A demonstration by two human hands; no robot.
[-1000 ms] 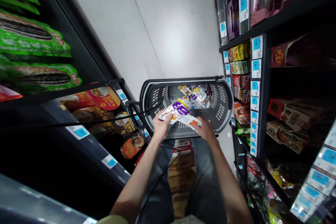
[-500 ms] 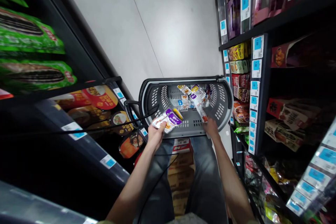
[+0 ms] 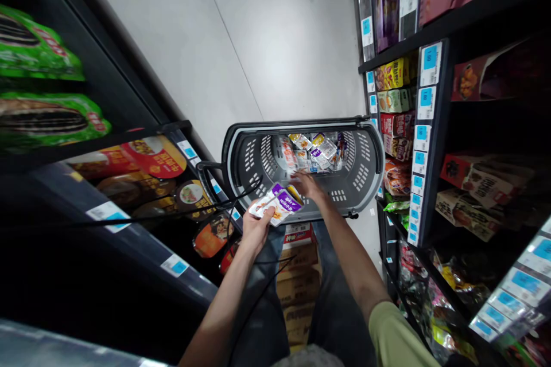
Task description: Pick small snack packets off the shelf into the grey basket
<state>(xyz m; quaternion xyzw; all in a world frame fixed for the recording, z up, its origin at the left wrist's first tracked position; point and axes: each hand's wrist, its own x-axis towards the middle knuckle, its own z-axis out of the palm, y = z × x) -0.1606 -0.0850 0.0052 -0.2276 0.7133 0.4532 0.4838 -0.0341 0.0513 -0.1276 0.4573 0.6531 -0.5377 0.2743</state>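
My left hand (image 3: 255, 228) grips several small snack packets (image 3: 279, 206), white and purple with a bit of yellow, over the near left rim of a grey shopping basket (image 3: 342, 184). Inside the basket, my right hand (image 3: 308, 184) is empty, its fingers spread just right of the held packets. Just beyond those fingertips a white and orange packet (image 3: 286, 151), blurred, is at the basket's left side. More snack packets (image 3: 323, 146) lie loosely heaped along the basket's far side, some overlapping.
Shelves with price labels (image 3: 424, 97) and boxed or bagged snacks rise close on the right. On the left, a shelf holds green bags (image 3: 47, 120) above round food tubs (image 3: 213, 235). A black cable (image 3: 172, 213) crosses the left side. Cardboard boxes (image 3: 297, 287) stand between my legs.
My right hand has moved left across the basket and let go of the packet it held. That packet is now at the basket's left side. My left hand still holds its packets.
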